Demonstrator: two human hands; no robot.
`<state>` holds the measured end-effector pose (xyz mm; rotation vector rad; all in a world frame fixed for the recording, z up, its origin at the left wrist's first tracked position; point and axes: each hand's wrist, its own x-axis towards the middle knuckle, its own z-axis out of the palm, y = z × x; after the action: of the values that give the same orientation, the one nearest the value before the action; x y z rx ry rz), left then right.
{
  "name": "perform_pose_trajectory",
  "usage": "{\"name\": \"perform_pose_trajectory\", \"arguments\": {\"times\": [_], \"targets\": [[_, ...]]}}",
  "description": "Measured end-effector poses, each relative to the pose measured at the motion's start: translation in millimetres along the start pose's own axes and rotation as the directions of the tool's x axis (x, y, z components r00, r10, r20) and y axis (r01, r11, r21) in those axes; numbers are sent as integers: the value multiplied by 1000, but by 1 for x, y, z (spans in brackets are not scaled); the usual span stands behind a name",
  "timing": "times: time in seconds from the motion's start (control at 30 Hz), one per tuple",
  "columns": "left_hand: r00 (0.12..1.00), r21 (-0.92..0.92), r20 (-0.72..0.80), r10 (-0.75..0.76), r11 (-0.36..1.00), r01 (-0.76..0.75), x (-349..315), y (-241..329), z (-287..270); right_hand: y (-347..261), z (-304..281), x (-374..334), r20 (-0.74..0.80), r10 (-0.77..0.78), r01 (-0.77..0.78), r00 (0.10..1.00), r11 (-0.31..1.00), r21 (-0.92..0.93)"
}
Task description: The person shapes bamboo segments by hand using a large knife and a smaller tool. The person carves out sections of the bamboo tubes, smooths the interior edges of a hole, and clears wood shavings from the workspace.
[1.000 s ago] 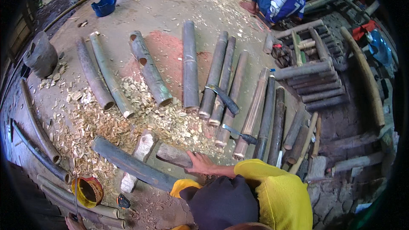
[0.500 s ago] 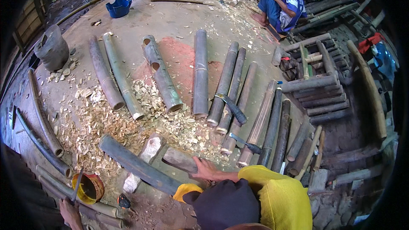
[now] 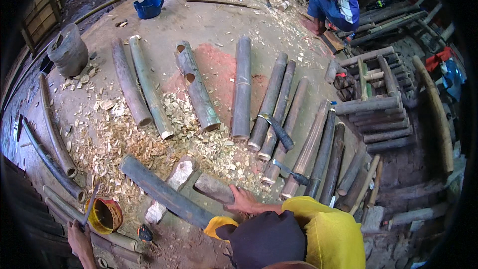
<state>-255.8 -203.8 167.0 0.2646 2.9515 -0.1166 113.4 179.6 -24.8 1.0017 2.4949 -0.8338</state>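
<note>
My left hand [image 3: 81, 241] is closed round the lower end of a narrow grey metal blade [image 3: 92, 203]. The blade points upward and crosses the rim of a yellow and red bucket [image 3: 121, 214]. My right hand [image 3: 242, 200] grips the near end of a grey stone block [image 3: 214, 187], which lies on the ground. A dark bamboo length [image 3: 162, 189] lies left of the block, across a pale rock [image 3: 180, 173]. By the bucket is a small black and orange object [image 3: 145, 232] whose kind I cannot make out.
Wood chips [image 3: 139, 144] cover the ground ahead. Several bamboo lengths [image 3: 242, 84] lie beyond, with two dark-handled blades [image 3: 278, 132] across some. A blue container [image 3: 148, 7] and a grey sack-like bucket [image 3: 68, 52] stand farther off. Another person [image 3: 336, 2] sits at the far right near a bamboo frame [image 3: 371, 102].
The view has shifted slightly, so the ground things sit a little farther right. Both hands keep their places at the blade and the block. The other person sits more upright.
</note>
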Motion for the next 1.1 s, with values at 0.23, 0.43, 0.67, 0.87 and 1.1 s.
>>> {"name": "perform_pose_trajectory", "arguments": {"times": [0.23,0.43,0.67,0.87,1.1], "targets": [[993,-27,-119,1,1000,-5,-26,-19,0,1,-9,-6,20,20,-19,1000,1000,-11],[974,-226,-201,-104,973,58,-35,-62,35,0,-14,13,52,-39,39,998,999,14],[993,-81,-114,14,996,-23,-35,-55,18,-8,-4,6,88,83,-87,993,995,49],[1000,-58,7,-7,998,7,-44,-62,-10,-12,15,-3,-41,10,-10,999,1000,6],[997,-253,24,-70,965,74,-78,-85,20,-12,-39,10,142,77,-81,987,996,24]]}}
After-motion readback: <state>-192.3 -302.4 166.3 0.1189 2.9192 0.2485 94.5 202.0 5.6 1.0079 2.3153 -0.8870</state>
